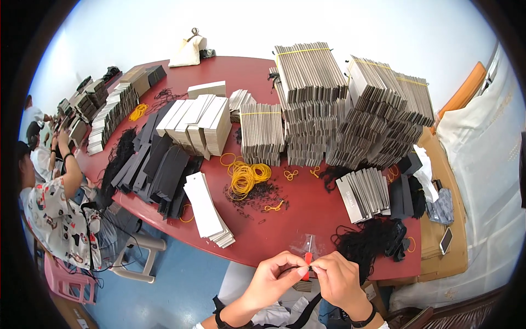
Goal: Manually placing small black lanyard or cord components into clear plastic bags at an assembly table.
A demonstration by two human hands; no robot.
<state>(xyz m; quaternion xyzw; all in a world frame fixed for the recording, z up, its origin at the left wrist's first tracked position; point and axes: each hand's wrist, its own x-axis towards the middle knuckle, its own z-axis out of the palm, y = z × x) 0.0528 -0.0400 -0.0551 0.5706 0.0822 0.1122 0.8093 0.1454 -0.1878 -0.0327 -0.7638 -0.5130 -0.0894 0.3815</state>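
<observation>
At the near edge of the red table (263,241), my left hand (278,278) and my right hand (341,279) meet fingertip to fingertip. Both are closed in a pinch on a thin black cord (310,267), mostly hidden by the fingers. Just beyond and partly beneath them lies a red-handled tool (308,257) with a metal tip, on a piece of clear plastic. Right of my right hand is a tangled heap of black cords (364,241). Small dark pins or clips (257,205) lie scattered farther in, beside yellow rubber bands (246,176).
White card strips (208,208) and dark strips (159,170) lie left. Tall banded stacks of grey card pieces (309,74) stand at the back; a smaller grey stack (364,192) is nearer right. A phone (446,240) rests on cardboard. Other people (60,214) work at the left.
</observation>
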